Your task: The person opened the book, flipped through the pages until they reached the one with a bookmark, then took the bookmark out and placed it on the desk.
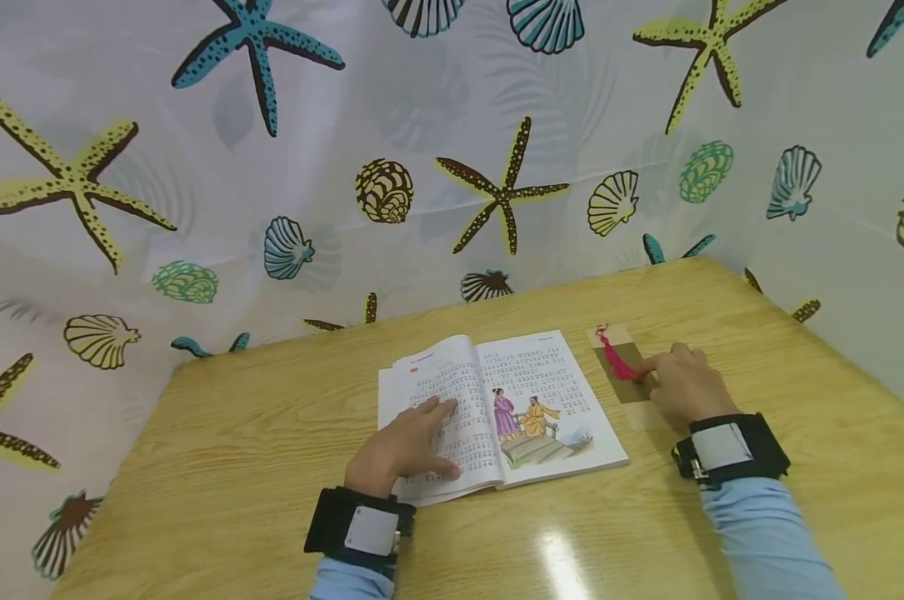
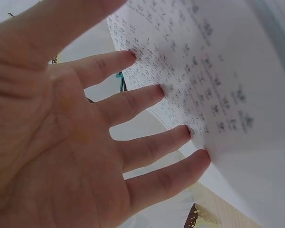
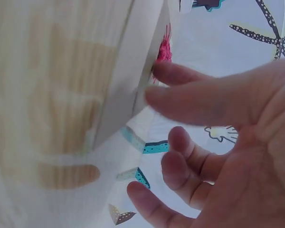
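An open book (image 1: 549, 358) lies on the table, with printed text and a drawing of two robed figures on its right page. My left hand (image 1: 407, 442) rests on the left page, fingers spread and fairly straight; their tips touch the paper (image 2: 237, 71) in the left wrist view. To the right of the book is a flat bookmark (image 1: 622, 390), brown in the middle and pale at the ends, with a pink tassel (image 1: 615, 358). My right hand (image 1: 687, 387) pinches the bookmark's right edge between thumb and forefinger (image 3: 180, 73), the other fingers loosely curled.
The wooden table (image 1: 257, 450) extends around the book on every side. Behind it and along the right hangs a white cloth (image 1: 422, 100) printed with starfish and shells. Each wrist wears a black band (image 1: 736, 450) with a pale plate.
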`<state>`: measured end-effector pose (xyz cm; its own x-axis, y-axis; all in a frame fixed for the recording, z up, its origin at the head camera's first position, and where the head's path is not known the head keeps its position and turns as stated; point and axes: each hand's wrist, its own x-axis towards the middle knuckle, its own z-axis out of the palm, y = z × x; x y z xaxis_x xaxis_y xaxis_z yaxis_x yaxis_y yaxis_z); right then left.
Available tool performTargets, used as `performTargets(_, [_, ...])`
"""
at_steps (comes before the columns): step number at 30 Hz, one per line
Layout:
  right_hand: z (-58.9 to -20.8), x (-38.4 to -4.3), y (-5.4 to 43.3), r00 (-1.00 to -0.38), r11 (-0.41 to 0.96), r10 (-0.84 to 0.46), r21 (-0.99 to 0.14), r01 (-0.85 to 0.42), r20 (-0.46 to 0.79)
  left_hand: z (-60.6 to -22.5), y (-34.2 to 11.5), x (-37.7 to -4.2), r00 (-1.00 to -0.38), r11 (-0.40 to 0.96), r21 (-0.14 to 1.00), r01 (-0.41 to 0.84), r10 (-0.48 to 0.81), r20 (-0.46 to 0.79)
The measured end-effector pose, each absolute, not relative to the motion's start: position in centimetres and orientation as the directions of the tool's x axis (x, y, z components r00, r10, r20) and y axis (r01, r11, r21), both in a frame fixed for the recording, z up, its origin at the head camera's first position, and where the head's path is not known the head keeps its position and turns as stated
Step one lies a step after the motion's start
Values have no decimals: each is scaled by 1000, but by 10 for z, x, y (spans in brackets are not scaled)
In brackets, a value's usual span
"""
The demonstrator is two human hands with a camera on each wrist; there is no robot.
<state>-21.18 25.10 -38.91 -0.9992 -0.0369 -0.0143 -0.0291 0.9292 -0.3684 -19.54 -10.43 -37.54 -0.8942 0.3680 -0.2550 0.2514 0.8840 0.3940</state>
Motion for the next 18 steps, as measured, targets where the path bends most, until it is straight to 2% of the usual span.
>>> performTargets(4, [-379,-210,235,-988,918,-113,-369,-143,102,-376,-105,-195,-898,887,391,246,361,-254])
performTargets(6, [-373,-209,221,-967,899,-196,-365,-244,162,-376,-105,-195,-898,888,389,246,359,-252])
performTargets(8, [-370,-207,203,-943,871,-290,-361,-332,166,-376,-105,-195,-899,887,390,248,361,-250])
performTargets(10, [-368,-205,186,-916,838,-387,-373,-398,108,-376,-105,-195,-899,886,390,250,363,-247])
performTargets(12, [-369,-202,170,-890,815,-456,-403,-416,-4,-376,-105,-195,-898,885,392,252,364,-246])
performTargets(15, [-372,-198,155,-864,824,-478,-420,-380,-156,-376,-105,-195,-898,885,391,252,364,-246])
performTargets(18, [-376,-195,150,-862,842,-458,-417,-343,-215,-377,-104,-195,-897,884,395,250,365,-249])
